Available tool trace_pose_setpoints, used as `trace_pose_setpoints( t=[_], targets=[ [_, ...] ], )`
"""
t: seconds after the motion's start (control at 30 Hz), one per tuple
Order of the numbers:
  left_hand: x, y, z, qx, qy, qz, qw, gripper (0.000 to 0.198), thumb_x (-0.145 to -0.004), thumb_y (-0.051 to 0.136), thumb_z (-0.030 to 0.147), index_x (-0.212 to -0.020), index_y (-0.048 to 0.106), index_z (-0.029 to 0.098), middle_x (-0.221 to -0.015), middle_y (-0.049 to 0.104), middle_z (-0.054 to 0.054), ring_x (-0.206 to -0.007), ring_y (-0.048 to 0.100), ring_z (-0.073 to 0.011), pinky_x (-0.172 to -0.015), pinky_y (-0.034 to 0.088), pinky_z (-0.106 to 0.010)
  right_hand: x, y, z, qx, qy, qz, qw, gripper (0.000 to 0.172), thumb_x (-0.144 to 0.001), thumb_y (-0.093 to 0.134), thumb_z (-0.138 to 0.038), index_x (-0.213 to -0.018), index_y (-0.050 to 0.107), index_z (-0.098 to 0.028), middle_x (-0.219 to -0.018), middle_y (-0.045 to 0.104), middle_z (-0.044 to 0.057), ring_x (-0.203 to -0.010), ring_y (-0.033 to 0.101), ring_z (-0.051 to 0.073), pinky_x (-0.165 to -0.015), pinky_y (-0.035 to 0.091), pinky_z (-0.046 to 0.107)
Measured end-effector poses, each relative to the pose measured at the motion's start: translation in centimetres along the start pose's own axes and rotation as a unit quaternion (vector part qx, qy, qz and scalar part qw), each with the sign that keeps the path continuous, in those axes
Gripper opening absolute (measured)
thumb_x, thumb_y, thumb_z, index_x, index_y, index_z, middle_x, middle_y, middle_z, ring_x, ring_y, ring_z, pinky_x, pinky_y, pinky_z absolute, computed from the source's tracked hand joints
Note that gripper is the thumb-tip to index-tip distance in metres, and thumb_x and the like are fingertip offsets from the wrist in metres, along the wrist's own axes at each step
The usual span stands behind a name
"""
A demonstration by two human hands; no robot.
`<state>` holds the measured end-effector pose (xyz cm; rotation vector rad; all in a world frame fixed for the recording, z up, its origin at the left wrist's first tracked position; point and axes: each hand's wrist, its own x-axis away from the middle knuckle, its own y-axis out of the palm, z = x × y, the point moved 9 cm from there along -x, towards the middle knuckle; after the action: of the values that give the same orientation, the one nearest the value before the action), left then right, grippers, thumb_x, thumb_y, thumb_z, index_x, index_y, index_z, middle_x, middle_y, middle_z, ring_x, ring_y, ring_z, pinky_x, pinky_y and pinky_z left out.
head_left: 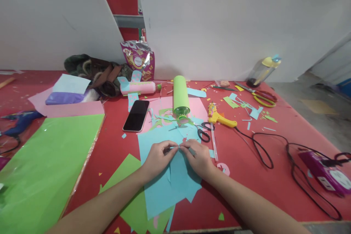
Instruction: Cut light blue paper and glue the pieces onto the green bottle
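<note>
Blue paper [155, 197] is lying beneath the left hand [157, 158] and right hand [199, 158], whose fingertips are pinching a tiny piece [179, 147], its smallness presumably ruling out a fuller grip; farther off, the glue gun [223, 120] and green-wrapped bottle [180, 93] are resting, seemingly within reach.

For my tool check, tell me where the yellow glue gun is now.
In the head view, the yellow glue gun lies right of centre on the red table, just right of the black-handled scissors and beyond the right hand.
</note>
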<state>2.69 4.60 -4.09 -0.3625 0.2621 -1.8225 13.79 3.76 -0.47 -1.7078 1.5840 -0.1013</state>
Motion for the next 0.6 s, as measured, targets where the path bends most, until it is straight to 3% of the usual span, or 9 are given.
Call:
trace_pose_setpoints(
  t=[0.6],
  targets=[
    [0.08,-0.43,0.50,-0.009,0.023,0.021,0.999,0.023,-0.076,0.048,0.031,-0.075,0.062,0.014,-0.073,0.067,-0.005,-0.063,0.058,-0.0151,-0.057,0.045,-0.022,-0.13,0.08,0.67,-0.005,0.042,-0.003,0.999,0.019,-0.079,0.048,-0.021,-0.065,0.061,-0.018,-0.059,0.065,0.002,-0.055,0.060,0.014,-0.054,0.048,0.023]
  ],
)
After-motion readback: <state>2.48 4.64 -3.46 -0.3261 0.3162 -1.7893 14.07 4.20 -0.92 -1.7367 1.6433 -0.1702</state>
